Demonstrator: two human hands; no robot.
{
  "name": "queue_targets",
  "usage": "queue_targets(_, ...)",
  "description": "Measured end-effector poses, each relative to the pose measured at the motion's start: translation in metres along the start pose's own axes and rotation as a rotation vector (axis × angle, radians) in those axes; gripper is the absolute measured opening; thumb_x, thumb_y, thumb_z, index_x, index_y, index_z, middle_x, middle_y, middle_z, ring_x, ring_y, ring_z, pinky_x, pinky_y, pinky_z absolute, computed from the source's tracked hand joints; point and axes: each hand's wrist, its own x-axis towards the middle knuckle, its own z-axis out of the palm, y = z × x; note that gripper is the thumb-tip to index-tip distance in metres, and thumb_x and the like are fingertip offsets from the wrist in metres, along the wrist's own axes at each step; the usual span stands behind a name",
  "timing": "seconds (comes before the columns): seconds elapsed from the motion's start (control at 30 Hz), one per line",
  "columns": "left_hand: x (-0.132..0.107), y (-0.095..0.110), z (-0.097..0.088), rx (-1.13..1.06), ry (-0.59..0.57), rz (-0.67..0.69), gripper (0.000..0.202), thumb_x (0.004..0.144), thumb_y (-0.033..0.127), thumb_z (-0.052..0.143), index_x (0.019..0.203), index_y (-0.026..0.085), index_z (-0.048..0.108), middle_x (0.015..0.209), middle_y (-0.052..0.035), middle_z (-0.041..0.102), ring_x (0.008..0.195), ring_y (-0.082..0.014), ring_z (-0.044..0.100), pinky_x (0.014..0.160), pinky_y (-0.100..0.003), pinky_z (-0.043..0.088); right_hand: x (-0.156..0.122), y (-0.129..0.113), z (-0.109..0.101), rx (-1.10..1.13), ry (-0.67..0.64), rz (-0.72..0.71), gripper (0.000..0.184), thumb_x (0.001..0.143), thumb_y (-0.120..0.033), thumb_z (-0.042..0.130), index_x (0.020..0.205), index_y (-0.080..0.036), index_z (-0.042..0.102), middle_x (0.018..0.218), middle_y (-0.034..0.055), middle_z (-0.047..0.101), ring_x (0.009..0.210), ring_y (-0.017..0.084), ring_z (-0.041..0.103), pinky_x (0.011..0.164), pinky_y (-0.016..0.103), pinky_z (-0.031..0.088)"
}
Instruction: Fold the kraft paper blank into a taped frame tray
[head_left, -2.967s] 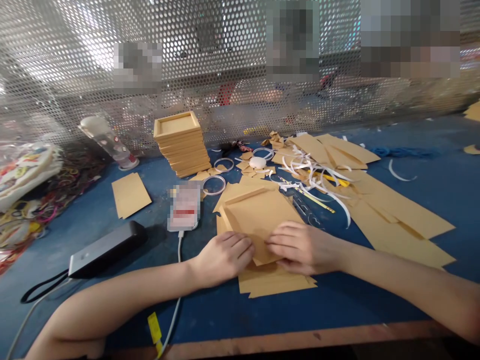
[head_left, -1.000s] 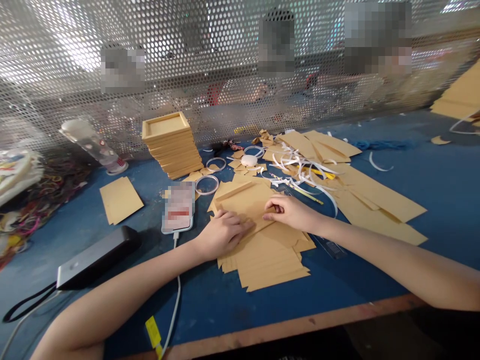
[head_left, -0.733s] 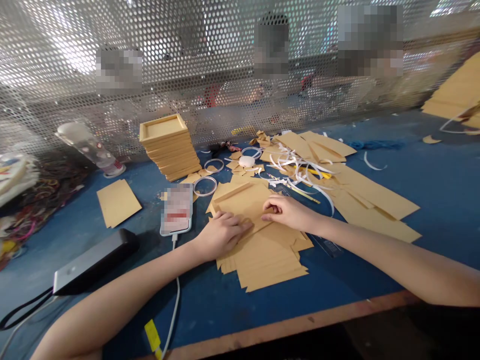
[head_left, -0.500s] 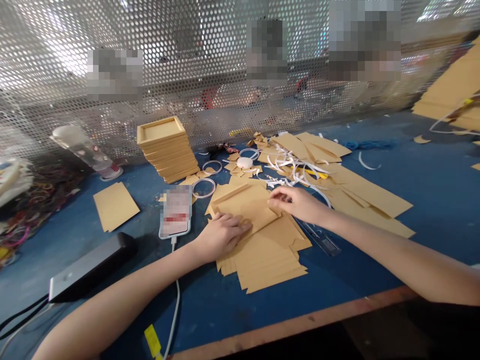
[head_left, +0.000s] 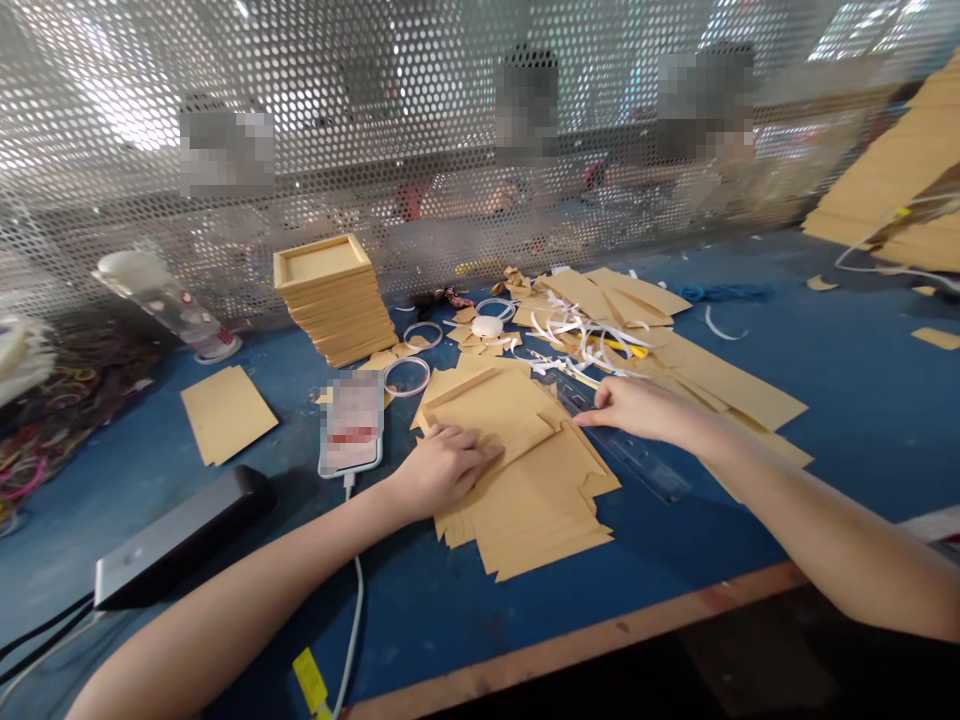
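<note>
Pressed kraft sheets (head_left: 540, 500) under flat left hand (head_left: 442, 465), fingers together; touched clear ruler (head_left: 645, 470) with right hand (head_left: 645, 408), grip unclear.

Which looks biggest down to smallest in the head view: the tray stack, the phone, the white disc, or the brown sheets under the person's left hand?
1. brown sheets, though they lie nearest the camera, which flatters them
2. tray stack
3. phone
4. white disc, clearly smallest

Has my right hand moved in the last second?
Yes. The right hand went rightward, off the folded brown paper sheet that lies where it did, over to the clear plastic ruler beside it.
</note>
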Motion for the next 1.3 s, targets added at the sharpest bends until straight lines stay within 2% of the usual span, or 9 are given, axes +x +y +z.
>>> queue_targets(0.07,0.0,-0.001,0.001,-0.008,0.015,0.0,0.032,0.096,0.018,0.043,0.121,0.021,0.064,0.077,-0.0028,0.059,0.074,-0.016,0.056,0.067,-0.029,0.039,-0.004,-0.004,-0.003,0.111,0.006,0.053,0.029,0.073,-0.047,0.068,0.086,-0.022,0.062,0.058,0.0025,0.062,0.052,0.019,0.057,0.05,0.033,0.041)
queue_targets(0.17,0.0,-0.002,0.001,-0.03,0.031,0.0,0.033,0.097,0.02,0.041,0.12,0.021,0.065,0.074,-0.0025,0.056,0.071,-0.0153,0.054,0.066,-0.028,0.038,-0.021,-0.022,-0.008,0.412,0.013,0.042,0.041,0.079,-0.036,0.059,0.116,-0.02,0.051,0.074,0.0046,0.068,0.065,0.02,0.063,0.056,0.033,0.047)
queue_targets(0.23,0.001,-0.002,0.0,-0.05,0.031,0.002,0.034,0.097,0.02,0.04,0.119,0.02,0.066,0.073,-0.0027,0.055,0.069,-0.0147,0.053,0.065,-0.028,0.038,-0.034,-0.039,-0.009,0.511,0.009,0.04,0.049,0.08,-0.03,0.055,0.126,-0.02,0.044,0.072,0.0016,0.064,0.062,0.018,0.06,0.055,0.031,0.047)
queue_targets(0.33,0.001,-0.001,0.001,-0.077,0.027,-0.007,0.034,0.098,0.021,0.038,0.117,0.021,0.067,0.076,-0.0036,0.056,0.071,-0.0146,0.054,0.065,-0.028,0.038,-0.051,-0.063,-0.004,0.459,0.026,0.122,0.039,0.084,-0.027,0.045,0.122,-0.022,0.05,0.062,-0.0031,0.055,0.051,0.013,0.051,0.049,0.027,0.039)
queue_targets(0.4,0.001,-0.001,0.001,-0.075,0.024,-0.015,0.035,0.098,0.022,0.038,0.118,0.022,0.066,0.077,-0.0038,0.056,0.073,-0.0154,0.054,0.066,-0.029,0.038,-0.058,-0.073,0.004,0.425,0.005,0.165,0.034,0.088,-0.031,0.04,0.118,-0.022,0.054,0.057,-0.0037,0.052,0.051,0.014,0.051,0.048,0.026,0.038)
queue_targets(0.57,0.001,-0.002,0.003,-0.079,0.009,-0.019,0.035,0.097,0.021,0.039,0.119,0.022,0.065,0.078,-0.0041,0.058,0.075,-0.0162,0.055,0.07,-0.03,0.04,-0.068,-0.085,0.029,0.355,-0.107,0.122,0.041,0.091,-0.051,0.045,0.121,-0.024,0.054,0.07,0.0004,0.064,0.064,0.018,0.061,0.056,0.029,0.043)
queue_targets(0.7,0.001,-0.003,0.003,-0.101,0.0,-0.02,0.035,0.097,0.02,0.039,0.121,0.022,0.065,0.08,-0.0044,0.059,0.078,-0.0164,0.056,0.072,-0.031,0.04,-0.075,-0.095,0.039,0.363,-0.177,0.053,0.043,0.09,-0.046,0.05,0.127,-0.025,0.05,0.06,-0.0041,0.061,0.054,0.016,0.056,0.051,0.027,0.039)
queue_targets(0.97,0.003,-0.004,0.003,-0.095,-0.014,-0.018,0.036,0.095,0.018,0.04,0.121,0.022,0.065,0.081,-0.0044,0.06,0.078,-0.017,0.057,0.072,-0.032,0.039,-0.078,-0.109,0.051,0.293,-0.1,0.045,0.037,0.091,-0.046,0.047,0.117,-0.021,0.058,0.049,-0.0068,0.05,0.043,0.013,0.044,0.044,0.026,0.028)
queue_targets(1.3,0.003,-0.003,0.003,-0.035,-0.044,-0.013,0.039,0.092,0.014,0.041,0.122,0.024,0.064,0.083,-0.0045,0.06,0.08,-0.0177,0.057,0.072,-0.032,0.038,-0.081,-0.119,0.063,0.136,-0.092,0.012,0.034,0.093,-0.042,0.044,0.115,-0.019,0.058,0.053,-0.0015,0.061,0.045,0.016,0.054,0.044,0.026,0.029)
